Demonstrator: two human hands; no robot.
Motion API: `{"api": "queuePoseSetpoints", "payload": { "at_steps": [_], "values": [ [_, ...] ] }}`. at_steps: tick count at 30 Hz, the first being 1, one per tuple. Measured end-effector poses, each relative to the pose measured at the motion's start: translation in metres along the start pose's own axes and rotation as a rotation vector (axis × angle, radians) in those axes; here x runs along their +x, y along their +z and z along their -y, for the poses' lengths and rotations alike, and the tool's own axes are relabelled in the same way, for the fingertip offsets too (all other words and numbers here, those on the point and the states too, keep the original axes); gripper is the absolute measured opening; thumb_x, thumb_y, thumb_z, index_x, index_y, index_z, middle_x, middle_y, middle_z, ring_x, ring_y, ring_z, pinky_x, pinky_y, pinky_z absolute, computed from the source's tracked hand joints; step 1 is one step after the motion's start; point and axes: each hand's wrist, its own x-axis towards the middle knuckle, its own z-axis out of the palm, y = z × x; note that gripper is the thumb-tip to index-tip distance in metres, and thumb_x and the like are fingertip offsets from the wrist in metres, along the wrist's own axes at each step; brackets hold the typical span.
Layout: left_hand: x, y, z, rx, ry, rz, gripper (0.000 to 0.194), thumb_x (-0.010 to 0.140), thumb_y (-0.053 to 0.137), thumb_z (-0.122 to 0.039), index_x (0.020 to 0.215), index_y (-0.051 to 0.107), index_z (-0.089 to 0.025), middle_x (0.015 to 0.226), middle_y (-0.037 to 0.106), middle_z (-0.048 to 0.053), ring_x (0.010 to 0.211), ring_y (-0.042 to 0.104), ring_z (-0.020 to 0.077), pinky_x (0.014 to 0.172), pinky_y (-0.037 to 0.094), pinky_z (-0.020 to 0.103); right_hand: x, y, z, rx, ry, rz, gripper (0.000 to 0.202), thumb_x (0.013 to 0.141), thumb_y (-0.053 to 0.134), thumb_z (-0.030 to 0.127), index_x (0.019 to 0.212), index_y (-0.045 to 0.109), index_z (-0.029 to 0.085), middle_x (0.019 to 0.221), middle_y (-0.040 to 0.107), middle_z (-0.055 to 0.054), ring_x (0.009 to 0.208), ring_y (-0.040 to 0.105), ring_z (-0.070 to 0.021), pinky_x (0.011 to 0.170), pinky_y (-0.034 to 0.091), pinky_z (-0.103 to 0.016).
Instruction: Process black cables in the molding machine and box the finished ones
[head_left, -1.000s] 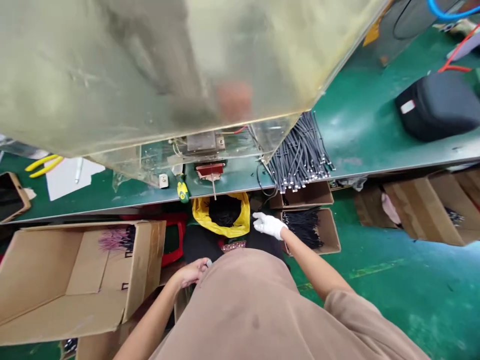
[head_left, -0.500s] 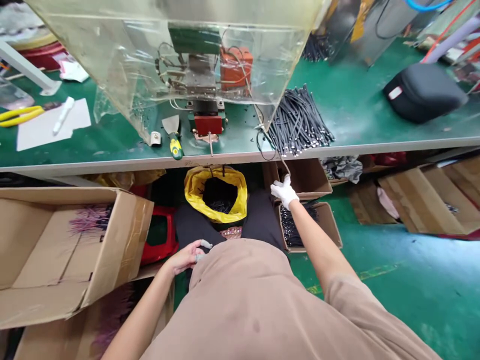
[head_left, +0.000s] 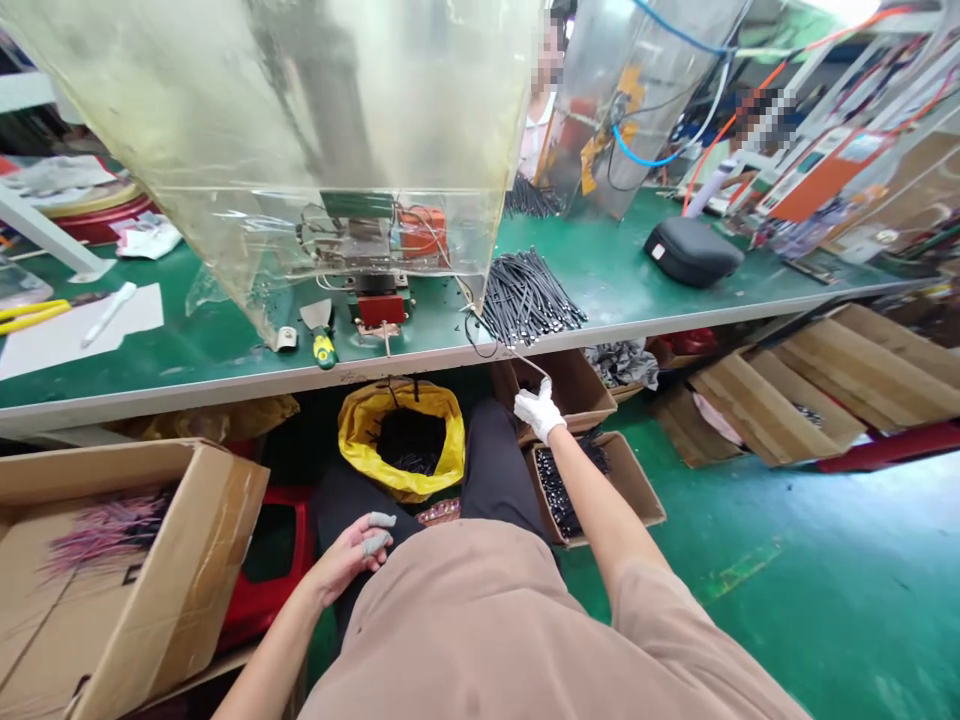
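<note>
Right of centre, the gloved right hand (head_left: 538,408) pinches a thin strand (head_left: 529,362) near the bench (head_left: 615,268); lower left, the left hand (head_left: 352,560) rests loose, unladen; snagging could let a tug spill the cable bundle (head_left: 529,300).

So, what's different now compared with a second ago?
The gloved right hand moved from beside the yellow bag outward to the right and toward the bench, and now pinches a thin strand. The left hand stayed by the left thigh; the cable pile stayed on the bench.

Green bench (head_left: 619,285) — on it black cables (head_left: 529,300), scraper (head_left: 322,347), paper (head_left: 45,352), dark case (head_left: 694,252)
</note>
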Motion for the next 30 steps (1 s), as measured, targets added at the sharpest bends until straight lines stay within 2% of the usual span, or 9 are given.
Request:
{"api": "queuePoseSetpoints", "payload": {
  "at_steps": [3,6,8,10,13,18,23,26,30],
  "values": [
    [0.003,-0.003,0.002,-0.082,0.008,-0.048,0.065,0.054,0.093,-0.047,0.104,0.064,-0.017,0.083,0.067,0.002,0.062,0.060,0.0103,0.054,0.046,0.020,-0.010,0.000,0.011,-0.054,-0.003,0.021,0.104,0.085,0.068,0.022,0.161,-0.003,0.027,0.135,0.061,-0.015,0.091,0.071,-0.0142,0.087,0.061,-0.036],
    [0.003,-0.013,-0.005,-0.072,0.046,-0.155,0.067,0.054,0.092,-0.050,0.105,0.064,-0.017,0.087,0.069,0.004,0.067,0.061,0.0123,0.059,0.050,0.022,-0.018,-0.005,0.038,-0.140,-0.046,0.094,0.072,0.079,0.075,0.023,0.146,0.048,0.018,0.118,0.070,-0.014,0.092,0.071,-0.0187,0.091,0.060,-0.039],
    [0.004,-0.022,-0.012,-0.022,0.076,-0.214,0.066,0.056,0.091,-0.051,0.106,0.065,-0.017,0.090,0.070,0.006,0.072,0.064,0.0147,0.064,0.052,0.024,-0.018,-0.013,0.070,-0.248,-0.205,0.147,0.049,0.077,0.078,0.027,0.124,0.067,0.018,0.114,0.072,-0.011,0.099,0.069,-0.0197,0.098,0.056,-0.039],
    [0.007,-0.029,-0.019,0.017,0.085,-0.243,0.066,0.057,0.089,-0.053,0.107,0.065,-0.017,0.092,0.071,0.008,0.076,0.065,0.0169,0.068,0.053,0.026,-0.010,-0.020,0.111,-0.385,-0.475,0.137,0.041,0.081,0.074,0.037,0.117,0.071,0.020,0.115,0.073,-0.007,0.103,0.068,-0.0197,0.100,0.054,-0.040],
    [0.017,-0.033,-0.027,0.105,0.040,-0.242,0.069,0.052,0.089,-0.055,0.106,0.066,-0.018,0.093,0.071,0.007,0.077,0.065,0.0191,0.069,0.052,0.028,0.015,-0.026,0.178,-0.506,-0.743,-0.056,0.042,0.088,0.062,0.041,0.123,0.069,0.019,0.117,0.073,-0.008,0.106,0.068,-0.0203,0.102,0.052,-0.041],
    [0.032,-0.026,-0.031,0.312,-0.020,-0.113,0.063,0.053,0.086,-0.058,0.099,0.069,-0.019,0.087,0.069,0.005,0.086,0.064,0.0224,0.081,0.052,0.032,0.076,-0.015,0.258,-0.964,-0.663,-0.258,0.040,0.091,0.055,0.032,0.125,0.071,0.018,0.129,0.069,-0.006,0.124,0.060,-0.0220,0.113,0.040,-0.034],
    [0.034,-0.029,-0.022,0.291,-0.066,-0.161,0.071,0.044,0.087,-0.064,0.095,0.070,-0.019,0.088,0.068,0.007,0.091,0.063,0.0253,0.089,0.050,0.036,0.132,0.011,0.280,-1.427,-0.398,-0.168,0.044,0.092,0.052,0.043,0.118,0.075,0.016,0.128,0.068,-0.014,0.122,0.061,-0.0281,0.104,0.045,-0.034],
    [0.033,-0.032,-0.016,0.266,-0.081,-0.201,0.072,0.039,0.088,-0.064,0.092,0.070,-0.019,0.089,0.069,0.009,0.092,0.064,0.0276,0.091,0.050,0.038,0.147,0.018,0.279,-1.463,-0.335,-0.132,0.039,0.087,0.060,0.043,0.104,0.080,0.015,0.117,0.073,-0.016,0.113,0.066,-0.0312,0.096,0.048,-0.034],
    [0.035,-0.033,-0.011,0.249,-0.101,-0.230,0.070,0.037,0.088,-0.062,0.090,0.069,-0.021,0.091,0.070,0.009,0.095,0.063,0.0292,0.093,0.049,0.039,0.146,0.017,0.280,-1.409,-0.397,-0.196,0.035,0.086,0.057,0.038,0.105,0.079,0.018,0.113,0.074,-0.012,0.113,0.065,-0.0295,0.096,0.047,-0.034]
  ]
}}
